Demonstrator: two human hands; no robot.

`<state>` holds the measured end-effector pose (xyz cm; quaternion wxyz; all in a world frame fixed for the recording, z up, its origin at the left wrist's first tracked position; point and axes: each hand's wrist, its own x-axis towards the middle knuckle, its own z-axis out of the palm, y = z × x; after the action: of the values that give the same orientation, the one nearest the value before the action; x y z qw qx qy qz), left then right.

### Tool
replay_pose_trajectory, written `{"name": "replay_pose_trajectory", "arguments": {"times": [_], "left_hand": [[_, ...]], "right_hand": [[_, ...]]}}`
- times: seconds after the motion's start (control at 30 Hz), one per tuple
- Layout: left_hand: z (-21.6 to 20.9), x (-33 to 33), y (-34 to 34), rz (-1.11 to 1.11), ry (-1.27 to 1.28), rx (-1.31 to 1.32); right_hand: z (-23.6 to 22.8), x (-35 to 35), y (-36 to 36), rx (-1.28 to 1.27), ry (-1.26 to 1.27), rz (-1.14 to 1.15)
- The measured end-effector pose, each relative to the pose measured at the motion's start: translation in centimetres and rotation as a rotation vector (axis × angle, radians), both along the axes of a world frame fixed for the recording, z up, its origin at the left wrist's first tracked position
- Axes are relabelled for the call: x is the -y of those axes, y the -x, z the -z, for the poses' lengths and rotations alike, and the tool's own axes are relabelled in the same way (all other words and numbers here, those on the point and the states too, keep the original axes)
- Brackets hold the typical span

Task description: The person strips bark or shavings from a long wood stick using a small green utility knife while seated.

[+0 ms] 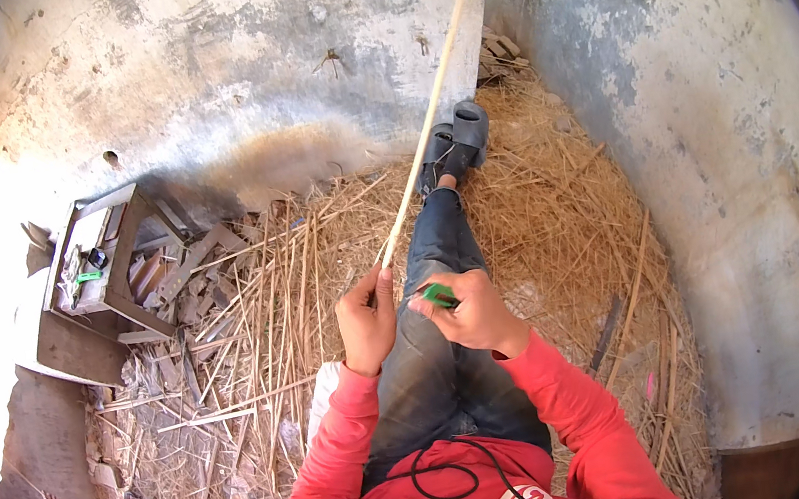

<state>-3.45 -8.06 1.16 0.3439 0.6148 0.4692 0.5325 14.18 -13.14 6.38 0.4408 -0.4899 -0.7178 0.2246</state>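
The person's left hand (367, 324) pinches a long, pale wooden stick (430, 112); right of the stick, the right hand (474, 312) curls its fingers around a small green object (440, 295).

The pale stick (441, 72) looked like smooth, matt wood; the green piece (441, 295), plastic; the wall (231, 39), rough, flaking plaster.

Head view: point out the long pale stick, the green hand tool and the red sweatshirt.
Long pale stick (439, 81): head view, about midway along its shaft.
Green hand tool (440, 295): head view, on its exposed green part.
Red sweatshirt (588, 414): head view, on the right sleeve.
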Motion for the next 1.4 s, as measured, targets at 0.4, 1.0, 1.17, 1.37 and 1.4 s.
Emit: {"name": "replay_pose_trajectory", "arguments": {"times": [0.4, 1.0, 1.17, 1.37, 1.4], "left_hand": [[-3.4, -0.5, -3.5, 0.393, 0.183, 0.715], [-6.0, -3.4, 5.4, 0.429, -0.268, -1.052], [-2.6, -0.1, 3.0, 0.301, -0.175, -0.789], [-1.0, 0.3, 1.4, 0.263, -0.005, -0.507], [-1.0, 0.6, 1.0, 0.276, -0.014, -0.466]], "right_hand": [[-1.5, 0.2, -1.6, -0.186, 0.126, 0.071], [-2.6, 1.3, -7.6, 0.592, -0.201, 0.384], [-2.6, 0.6, -5.7, 0.595, -0.249, 0.645], [-0.1, 1.4, -3.4, 0.197, -0.03, 0.43], [0.1, 1.5, -3.0, 0.186, 0.034, 0.38]]}}
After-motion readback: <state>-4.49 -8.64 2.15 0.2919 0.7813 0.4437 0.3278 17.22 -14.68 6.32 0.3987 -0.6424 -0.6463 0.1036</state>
